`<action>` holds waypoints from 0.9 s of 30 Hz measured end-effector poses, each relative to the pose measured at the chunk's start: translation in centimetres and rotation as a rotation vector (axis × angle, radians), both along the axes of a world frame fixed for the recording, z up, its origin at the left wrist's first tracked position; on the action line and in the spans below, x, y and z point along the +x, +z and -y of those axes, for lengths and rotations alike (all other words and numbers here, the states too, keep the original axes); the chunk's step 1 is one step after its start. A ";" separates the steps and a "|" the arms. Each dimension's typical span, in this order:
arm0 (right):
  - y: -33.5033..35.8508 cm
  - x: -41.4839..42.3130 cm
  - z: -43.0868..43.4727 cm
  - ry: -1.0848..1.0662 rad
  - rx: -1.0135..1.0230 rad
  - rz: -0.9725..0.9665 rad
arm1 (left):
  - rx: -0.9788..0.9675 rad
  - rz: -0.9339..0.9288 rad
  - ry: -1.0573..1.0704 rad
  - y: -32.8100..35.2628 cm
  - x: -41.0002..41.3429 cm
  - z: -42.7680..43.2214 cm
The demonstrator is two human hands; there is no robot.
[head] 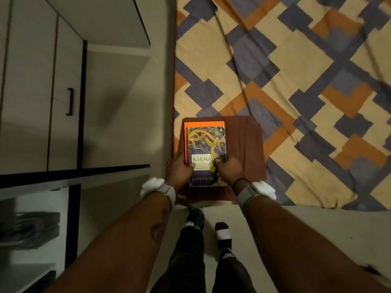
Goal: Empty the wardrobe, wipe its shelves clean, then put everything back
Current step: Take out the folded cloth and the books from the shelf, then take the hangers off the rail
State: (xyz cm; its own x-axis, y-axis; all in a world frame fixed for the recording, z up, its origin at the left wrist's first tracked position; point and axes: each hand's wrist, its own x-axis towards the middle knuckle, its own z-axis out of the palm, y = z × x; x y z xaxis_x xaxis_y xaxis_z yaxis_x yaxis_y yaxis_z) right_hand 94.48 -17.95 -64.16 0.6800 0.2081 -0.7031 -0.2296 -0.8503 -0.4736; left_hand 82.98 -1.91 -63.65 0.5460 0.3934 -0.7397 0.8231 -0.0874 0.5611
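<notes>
Wardrobe shelves (118, 81) at upper left look bare.
Left hand (179, 169) and right hand (229, 168) clamp books (206, 142) at the bed (296, 60) edge; wiping and restocking likely remain.

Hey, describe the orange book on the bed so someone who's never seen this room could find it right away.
On the bed's patchwork sheet, a folded brown cloth lies at the near edge. Two stacked books rest on it; the orange book is the lower one, plain, showing only as a bright border above and left of the illustrated Karma book.
</notes>
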 end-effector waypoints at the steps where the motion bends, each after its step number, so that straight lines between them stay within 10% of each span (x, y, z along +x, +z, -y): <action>1: 1.3 -0.5 0.5 0.021 0.005 0.020 | 0.007 -0.009 0.039 0.7 -0.5 0.3; 18: 21.5 -18.0 5.5 0.582 0.255 0.162 | 0.257 0.064 0.164 22.1 -20.5 10.8; 27: 30.3 -37.1 -3.0 1.159 0.457 0.178 | 0.407 0.090 0.716 29.2 -43.0 11.6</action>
